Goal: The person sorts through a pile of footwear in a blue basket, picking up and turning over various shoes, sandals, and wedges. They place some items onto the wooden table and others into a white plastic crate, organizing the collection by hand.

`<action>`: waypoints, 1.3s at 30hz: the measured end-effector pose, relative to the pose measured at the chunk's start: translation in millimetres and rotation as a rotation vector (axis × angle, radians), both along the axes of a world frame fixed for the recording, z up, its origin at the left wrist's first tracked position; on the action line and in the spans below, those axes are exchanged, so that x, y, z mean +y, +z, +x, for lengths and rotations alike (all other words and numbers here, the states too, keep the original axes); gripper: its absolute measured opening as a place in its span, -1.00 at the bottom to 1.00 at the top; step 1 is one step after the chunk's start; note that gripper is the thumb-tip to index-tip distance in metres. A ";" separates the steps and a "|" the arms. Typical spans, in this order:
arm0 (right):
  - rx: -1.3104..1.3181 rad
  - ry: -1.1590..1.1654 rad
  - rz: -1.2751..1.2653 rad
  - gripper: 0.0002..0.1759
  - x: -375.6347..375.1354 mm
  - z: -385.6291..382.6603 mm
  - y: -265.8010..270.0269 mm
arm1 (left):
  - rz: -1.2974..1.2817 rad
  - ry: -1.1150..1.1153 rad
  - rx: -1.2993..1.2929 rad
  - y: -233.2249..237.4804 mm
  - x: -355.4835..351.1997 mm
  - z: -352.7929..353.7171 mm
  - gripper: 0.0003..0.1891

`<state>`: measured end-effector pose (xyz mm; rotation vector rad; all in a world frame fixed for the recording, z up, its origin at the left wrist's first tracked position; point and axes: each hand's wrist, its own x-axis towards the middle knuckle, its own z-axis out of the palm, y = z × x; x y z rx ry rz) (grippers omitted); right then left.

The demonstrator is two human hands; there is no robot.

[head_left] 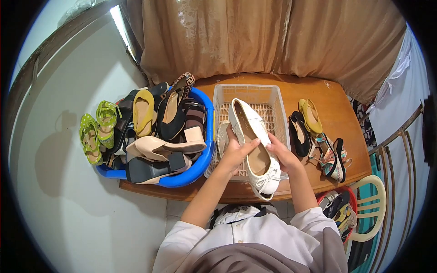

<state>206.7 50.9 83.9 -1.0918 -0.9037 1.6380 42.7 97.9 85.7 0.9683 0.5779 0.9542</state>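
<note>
A white flat shoe [265, 182] with a small bow is held up over the clear plastic basket [248, 89], its toe toward me. My left hand [236, 152] grips its left side, the thumb lying across the opening. On the right side, my right hand [283, 155] holds the same shoe with its thumb near the rim. Behind my left hand, another light shoe [222, 139] shows in part inside the basket, against its left wall. The held shoe hides much of the basket's floor.
At the left, a blue tub [209, 132] is piled with shoes. Black flats [299, 135], yellow flats [312, 117] and patterned sandals [334, 159] lie on the wooden table [348, 136] at right. A red tub [349, 200] of shoes stands beside a cream chair [381, 204].
</note>
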 end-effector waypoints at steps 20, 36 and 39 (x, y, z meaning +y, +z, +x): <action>0.093 -0.395 0.145 -0.24 2.6 45.6 -17.2 | -0.023 -0.064 0.193 -20.0 -24.3 36.7 -0.11; 0.306 -0.732 0.258 -0.59 12.3 128.5 -38.1 | -0.340 -0.214 -0.115 -14.6 -38.0 80.8 -0.26; 0.261 -0.829 0.293 -0.63 13.1 131.2 -29.9 | -0.325 -0.158 -0.128 -19.5 -45.4 84.0 -0.26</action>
